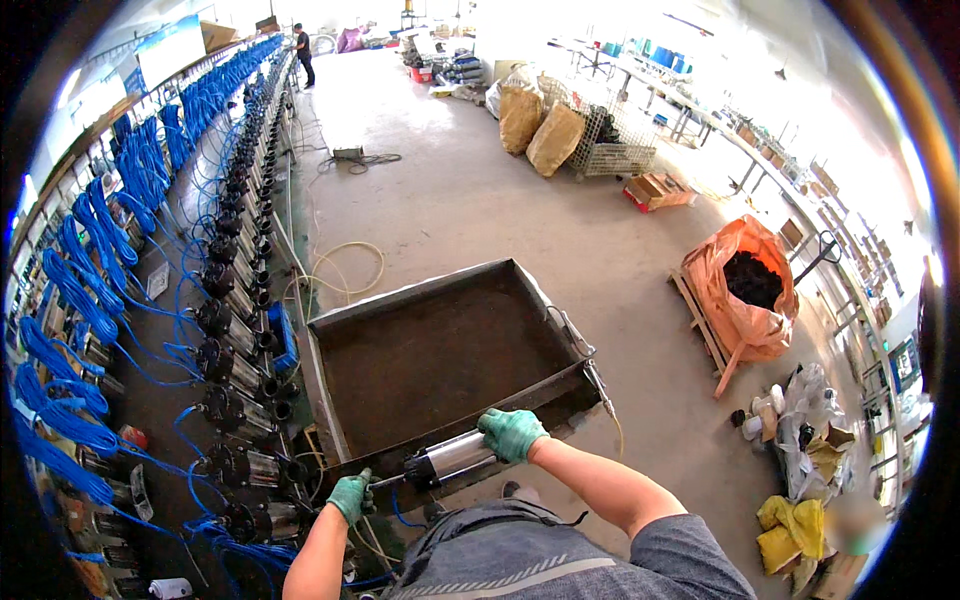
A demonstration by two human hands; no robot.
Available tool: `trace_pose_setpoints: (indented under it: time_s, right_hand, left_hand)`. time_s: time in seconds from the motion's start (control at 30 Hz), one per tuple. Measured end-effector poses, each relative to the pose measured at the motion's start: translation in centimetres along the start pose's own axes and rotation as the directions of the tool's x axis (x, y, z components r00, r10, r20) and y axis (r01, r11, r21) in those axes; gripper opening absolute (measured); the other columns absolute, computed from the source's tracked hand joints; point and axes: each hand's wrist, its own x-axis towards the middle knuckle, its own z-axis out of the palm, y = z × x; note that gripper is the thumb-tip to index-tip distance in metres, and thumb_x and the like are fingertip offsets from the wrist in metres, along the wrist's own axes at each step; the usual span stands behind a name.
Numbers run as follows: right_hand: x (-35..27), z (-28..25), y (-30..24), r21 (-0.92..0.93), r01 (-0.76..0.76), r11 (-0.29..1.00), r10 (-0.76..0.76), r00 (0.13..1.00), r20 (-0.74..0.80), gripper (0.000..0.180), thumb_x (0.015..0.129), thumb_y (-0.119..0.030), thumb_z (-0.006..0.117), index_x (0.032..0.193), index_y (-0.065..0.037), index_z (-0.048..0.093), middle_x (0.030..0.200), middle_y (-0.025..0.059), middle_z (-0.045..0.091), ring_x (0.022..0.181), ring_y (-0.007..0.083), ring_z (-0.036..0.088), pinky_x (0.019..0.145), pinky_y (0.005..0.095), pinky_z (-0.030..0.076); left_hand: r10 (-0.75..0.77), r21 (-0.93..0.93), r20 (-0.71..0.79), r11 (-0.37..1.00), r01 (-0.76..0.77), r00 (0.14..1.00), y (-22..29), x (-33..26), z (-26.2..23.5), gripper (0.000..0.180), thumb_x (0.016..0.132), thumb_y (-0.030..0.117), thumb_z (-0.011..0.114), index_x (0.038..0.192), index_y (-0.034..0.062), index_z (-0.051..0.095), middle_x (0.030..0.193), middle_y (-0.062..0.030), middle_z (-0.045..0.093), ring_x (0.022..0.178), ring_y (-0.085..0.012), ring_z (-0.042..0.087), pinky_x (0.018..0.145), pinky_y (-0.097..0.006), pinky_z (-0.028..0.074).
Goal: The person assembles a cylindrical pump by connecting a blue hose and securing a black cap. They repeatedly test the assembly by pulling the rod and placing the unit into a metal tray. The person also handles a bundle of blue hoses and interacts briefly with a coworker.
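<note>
Over the near edge of a large metal tank I hold a submersible pump, a shiny steel cylinder with a black section at its left end. My right hand, in a green glove, is closed round the cylinder's right end. A thin pale rod runs from the black end toward my left hand. That gloved hand is closed on the rod's outer end; its fingertips are partly hidden. A blue cable hangs below the pump. Dark brown liquid appears to fill the tank.
Rows of similar pumps with coiled blue cables line the left. A hose with metal fittings hangs at the tank's right corner. An orange sack stands on a pallet at right, near plastic bags. Far off stands another person.
</note>
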Motion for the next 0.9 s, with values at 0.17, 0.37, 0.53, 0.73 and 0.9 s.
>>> trace_pose_setpoints:
  time_s: [0.17,0.37,0.53,0.73,0.9]
  right_hand:
    - [0.2,0.1,0.5,0.008,0.013,1.000,-0.013,1.000,-0.014,0.021,0.091,-0.027,0.061,0.105,-0.011,0.063,0.107,0.0103,0.067,0.091,0.0355,0.071,0.075,0.0483,0.058]
    - [0.8,1.0,0.7,0.006,0.053,0.999,-0.052,0.992,-0.113,0.020,0.089,-0.027,0.062,0.102,-0.012,0.065,0.106,0.0103,0.068,0.088,0.0352,0.071,0.075,0.0472,0.058]
    - [0.7,2.5,1.2,-0.066,0.048,0.997,-0.058,0.987,-0.151,0.017,0.083,-0.032,0.069,0.089,-0.017,0.065,0.090,0.0106,0.068,0.082,0.0351,0.070,0.068,0.0473,0.056]
    - [0.5,2.2,0.6,0.063,0.059,0.996,-0.044,0.974,-0.223,0.012,0.086,-0.024,0.064,0.094,-0.017,0.068,0.095,0.0077,0.068,0.080,0.0357,0.069,0.068,0.0477,0.055]
    - [0.7,2.1,0.6,0.090,0.047,0.995,-0.027,0.977,-0.211,0.012,0.086,-0.022,0.065,0.095,-0.016,0.068,0.097,0.0071,0.069,0.078,0.0356,0.069,0.069,0.0469,0.056]
  left_hand:
    - [0.769,0.326,0.092,0.577,-0.749,0.632,-3.5,-0.1,-0.1,0.031,0.100,0.030,0.065,0.119,0.0054,0.068,0.093,-0.0045,0.065,0.076,-0.0155,0.060,0.066,-0.031,0.050]
    - [0.441,0.495,-0.068,0.794,-0.354,0.895,-2.4,-0.1,-0.5,0.036,0.100,0.030,0.060,0.116,-0.0013,0.068,0.094,-0.0105,0.067,0.083,-0.0207,0.063,0.071,-0.035,0.051]
    - [0.310,0.186,-0.111,0.940,-0.287,0.944,-2.4,-0.6,0.7,0.050,0.104,0.043,0.051,0.110,-0.0028,0.069,0.093,-0.0128,0.069,0.082,-0.0219,0.059,0.079,-0.039,0.050]
    - [0.805,0.739,0.288,0.159,-0.655,0.520,-2.8,-2.7,-1.2,0.036,0.087,0.027,0.076,0.118,0.0093,0.070,0.122,-0.0159,0.065,0.115,-0.0327,0.062,0.098,-0.041,0.051]
    - [0.675,0.643,0.170,0.476,-0.600,0.718,0.1,-2.2,-0.6,0.027,0.088,0.022,0.076,0.109,0.0049,0.072,0.113,-0.0146,0.067,0.105,-0.0313,0.066,0.086,-0.040,0.055]
